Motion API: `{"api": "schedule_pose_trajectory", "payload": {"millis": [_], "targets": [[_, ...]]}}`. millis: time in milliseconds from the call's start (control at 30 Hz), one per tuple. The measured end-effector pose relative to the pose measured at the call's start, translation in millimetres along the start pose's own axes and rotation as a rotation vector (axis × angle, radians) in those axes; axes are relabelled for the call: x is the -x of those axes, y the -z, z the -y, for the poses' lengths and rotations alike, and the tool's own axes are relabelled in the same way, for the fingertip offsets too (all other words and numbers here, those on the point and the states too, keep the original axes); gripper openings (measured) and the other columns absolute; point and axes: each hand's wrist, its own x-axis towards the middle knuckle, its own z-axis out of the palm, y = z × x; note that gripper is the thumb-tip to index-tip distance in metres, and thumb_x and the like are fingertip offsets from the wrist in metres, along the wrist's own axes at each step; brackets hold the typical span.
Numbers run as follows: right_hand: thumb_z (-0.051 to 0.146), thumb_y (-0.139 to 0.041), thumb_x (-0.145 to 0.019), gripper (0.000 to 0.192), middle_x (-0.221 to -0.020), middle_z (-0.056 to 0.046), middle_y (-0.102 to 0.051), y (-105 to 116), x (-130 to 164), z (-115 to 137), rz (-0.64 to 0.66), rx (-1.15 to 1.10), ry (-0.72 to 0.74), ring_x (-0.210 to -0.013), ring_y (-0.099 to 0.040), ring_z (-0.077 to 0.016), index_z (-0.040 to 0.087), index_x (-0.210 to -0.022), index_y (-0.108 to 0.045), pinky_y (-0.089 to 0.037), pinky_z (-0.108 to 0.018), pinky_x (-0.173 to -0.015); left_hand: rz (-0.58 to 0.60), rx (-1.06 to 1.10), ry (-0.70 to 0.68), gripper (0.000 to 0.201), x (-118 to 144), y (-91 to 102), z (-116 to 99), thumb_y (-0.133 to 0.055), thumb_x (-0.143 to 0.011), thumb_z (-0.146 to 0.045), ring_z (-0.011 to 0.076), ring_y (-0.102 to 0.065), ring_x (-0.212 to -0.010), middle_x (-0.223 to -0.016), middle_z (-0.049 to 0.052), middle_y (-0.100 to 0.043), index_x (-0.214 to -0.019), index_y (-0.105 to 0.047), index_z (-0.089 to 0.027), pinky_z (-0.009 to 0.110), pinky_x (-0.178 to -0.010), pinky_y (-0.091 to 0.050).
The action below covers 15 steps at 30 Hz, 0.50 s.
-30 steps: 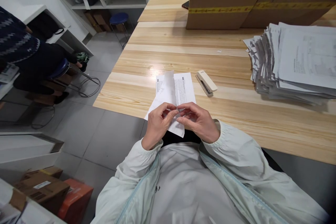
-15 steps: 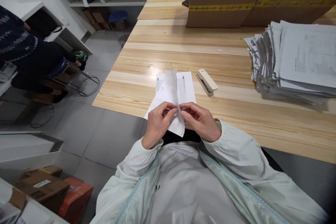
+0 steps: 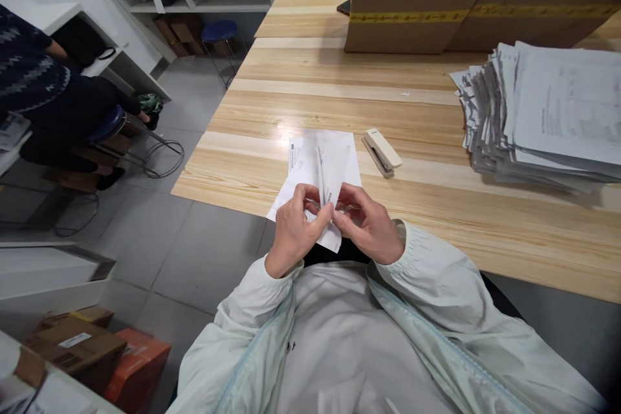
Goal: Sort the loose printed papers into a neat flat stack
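My left hand [image 3: 301, 223] and my right hand [image 3: 367, 221] meet at the table's front edge, thumbs almost touching. Both are closed on a folded paper sheet [image 3: 334, 158], its upper part standing up between them and a lower corner hanging below my fingers. Beneath it lie other printed sheets [image 3: 295, 165], partly covered by my hands and the raised paper. Beyond my right hand a cream stapler [image 3: 383, 152] rests on the wood, apart from both hands.
A tall stack of papers [image 3: 567, 103] stands at the right of the wooden table [image 3: 291, 87]. Behind it is a large cardboard box [image 3: 412, 10]. On the left a person [image 3: 33, 84] sits on a stool. Brown and orange boxes [image 3: 138, 362] lie on the floor at lower left.
The raised paper has swung to the right and now covers more of the printed sheet underneath. Both hands have shifted only slightly, still pinching it. The stapler has not moved.
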Motion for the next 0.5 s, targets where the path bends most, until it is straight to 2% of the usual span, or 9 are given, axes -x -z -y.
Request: {"api": "schedule_pose_trajectory", "payload": {"millis": [67, 167, 367, 500], "targets": [[0.036, -0.067, -0.089, 0.051, -0.115, -0.009, -0.07, -1.8, 0.9, -1.2, -0.023, 0.015, -0.003, -0.092, -0.068, -0.0167, 0.023, -0.135, -0.051, -0.057, -0.027, -0.07, -0.019, -0.022, 0.008, 0.011, 0.2, -1.4, 1.2, -0.059, -0.088, -0.033, 0.012, -0.057, -0.065, -0.074, -0.004, -0.062, -0.085, -0.055, -0.023, 0.026, -0.065, -0.041], [0.035, -0.067, -0.087, 0.063, -0.11, -0.007, -0.069, -3.0, 2.1, -2.6, -0.077, -0.007, -0.043, -0.089, -0.068, -0.0164, 0.025, -0.144, -0.041, -0.057, -0.028, -0.069, -0.071, 0.014, 0.04, 0.016, 0.5, -4.3, 8.6, -0.055, -0.09, -0.032, 0.012, -0.052, -0.062, -0.068, -0.004, -0.059, -0.078, -0.054, -0.022, 0.026, -0.064, -0.04], [0.028, -0.066, -0.084, 0.072, -0.086, -0.001, -0.061, -0.6, 2.3, -0.9, -0.299, -0.069, -0.118, -0.07, -0.058, -0.0147, 0.027, -0.149, -0.034, -0.053, -0.029, -0.06, -0.281, 0.432, 0.065, 0.021, 2.0, -8.5, 28.1, -0.054, -0.092, -0.041, 0.0163, -0.065, -0.086, -0.095, 0.004, -0.069, -0.098, -0.058, -0.021, 0.025, -0.076, -0.05], [0.027, -0.065, -0.085, 0.075, -0.086, 0.0, -0.059, 0.7, 2.2, -4.5, -0.297, -0.064, -0.12, -0.069, -0.057, -0.0147, 0.028, -0.153, -0.031, -0.053, -0.03, -0.061, -0.33, 0.629, 0.08, 0.023, 1.6, -6.1, 31.7, -0.057, -0.09, -0.039, 0.0191, -0.067, -0.098, -0.103, 0.006, -0.07, -0.103, -0.06, -0.02, 0.028, -0.084, -0.053]]}}
